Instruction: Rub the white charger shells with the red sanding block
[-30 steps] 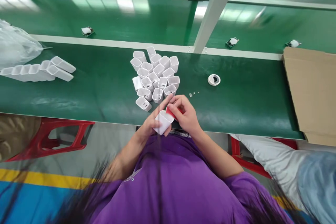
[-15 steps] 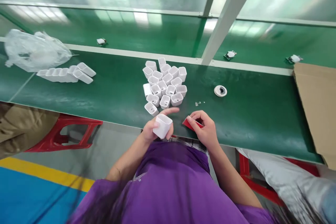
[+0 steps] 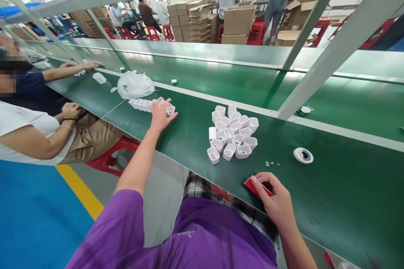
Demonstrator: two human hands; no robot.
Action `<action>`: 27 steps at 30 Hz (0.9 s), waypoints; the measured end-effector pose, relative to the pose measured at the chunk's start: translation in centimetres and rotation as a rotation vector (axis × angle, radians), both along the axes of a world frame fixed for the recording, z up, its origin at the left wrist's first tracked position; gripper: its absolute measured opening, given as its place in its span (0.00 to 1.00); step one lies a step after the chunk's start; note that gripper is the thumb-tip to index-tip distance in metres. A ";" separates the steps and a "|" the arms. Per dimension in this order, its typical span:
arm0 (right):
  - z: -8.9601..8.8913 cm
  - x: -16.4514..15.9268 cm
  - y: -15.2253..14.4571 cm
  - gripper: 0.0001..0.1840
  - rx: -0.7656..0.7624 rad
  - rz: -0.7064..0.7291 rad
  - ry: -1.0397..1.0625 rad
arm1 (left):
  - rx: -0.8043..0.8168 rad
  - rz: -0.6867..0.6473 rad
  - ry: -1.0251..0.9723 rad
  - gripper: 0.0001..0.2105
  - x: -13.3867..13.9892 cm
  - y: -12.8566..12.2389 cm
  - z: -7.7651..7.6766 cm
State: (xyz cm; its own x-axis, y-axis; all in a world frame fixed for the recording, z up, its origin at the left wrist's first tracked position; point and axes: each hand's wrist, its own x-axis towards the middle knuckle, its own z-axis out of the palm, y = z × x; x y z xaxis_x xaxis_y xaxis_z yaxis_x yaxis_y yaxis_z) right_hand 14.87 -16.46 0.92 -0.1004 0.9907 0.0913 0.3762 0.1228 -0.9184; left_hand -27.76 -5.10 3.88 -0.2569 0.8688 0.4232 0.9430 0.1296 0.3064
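Note:
My left hand (image 3: pixel 160 115) is over the right end of a row of white plastic housings (image 3: pixel 142 104). Its fingers are spread, and one open-topped housing (image 3: pixel 171 110) sits just beside the fingertips; whether they touch it is hard to tell. Part of the row is hidden under the hand. Near the table's front edge, my right hand (image 3: pixel 274 193) pinches a small red card-like piece (image 3: pixel 255 188) between thumb and fingers. Between the hands stands a loose cluster of similar white housings (image 3: pixel 236 127), mostly with their openings up; one lies on its side.
A clear plastic bag (image 3: pixel 135 85) lies behind the row. To the right are a white tape roll (image 3: pixel 303 155) and tiny white bits (image 3: pixel 269 163). A slanted metal post (image 3: pixel 334 46) rises from the bench. Co-workers sit at left, near a red stool (image 3: pixel 110 157).
My left hand has let go of the housing it held and reached left to the row. The right hand still grips the red piece. The view has turned left and up.

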 end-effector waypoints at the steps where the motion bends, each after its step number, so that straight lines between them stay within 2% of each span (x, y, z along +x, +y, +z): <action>1: 0.1 0.0 0.0 0.17 -0.001 0.001 -0.001 | -0.019 0.018 0.021 0.17 -0.9 0.5 0.0; 5: 0.3 -0.2 0.0 0.18 -0.003 0.005 0.003 | 0.029 0.095 -0.002 0.14 -3.3 0.5 -0.4; 8: 0.3 -0.4 0.0 0.19 0.011 0.008 0.009 | 0.106 0.102 -0.066 0.18 -4.0 0.2 -0.6; 10: 0.2 -0.5 0.1 0.19 0.022 0.008 0.015 | 0.134 0.078 -0.096 0.22 -3.5 0.5 -0.5; 12: 0.1 -0.5 0.1 0.19 0.030 0.008 0.021 | 0.132 0.007 -0.124 0.24 -1.9 1.2 -0.2; 14: 0.0 -0.5 0.1 0.19 0.036 0.007 0.020 | 0.090 -0.131 -0.155 0.23 0.8 2.0 0.1; 17: 0.0 -0.4 0.0 0.19 0.033 -0.003 0.016 | -0.057 -0.398 -0.204 0.23 5.8 3.0 0.1; 19: -0.1 -0.3 -0.1 0.19 0.026 -0.011 0.016 | -0.165 -0.518 -0.253 0.24 8.5 3.4 -0.1; 22: -0.1 -0.2 -0.3 0.19 0.024 -0.016 0.017 | -0.252 -0.575 -0.314 0.26 10.6 3.8 -0.3; 27: 0.1 -0.4 -0.4 0.18 0.039 -0.001 0.007 | -0.266 -0.558 -0.333 0.25 11.7 4.4 -0.2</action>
State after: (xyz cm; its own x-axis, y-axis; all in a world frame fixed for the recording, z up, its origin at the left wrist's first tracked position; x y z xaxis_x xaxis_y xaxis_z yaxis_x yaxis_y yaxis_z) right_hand 14.43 -16.89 1.01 -0.0989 0.9865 0.1306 0.3696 0.1583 -0.9156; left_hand -16.01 -0.74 3.63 0.1783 0.9718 0.1543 0.7523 -0.2357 0.6153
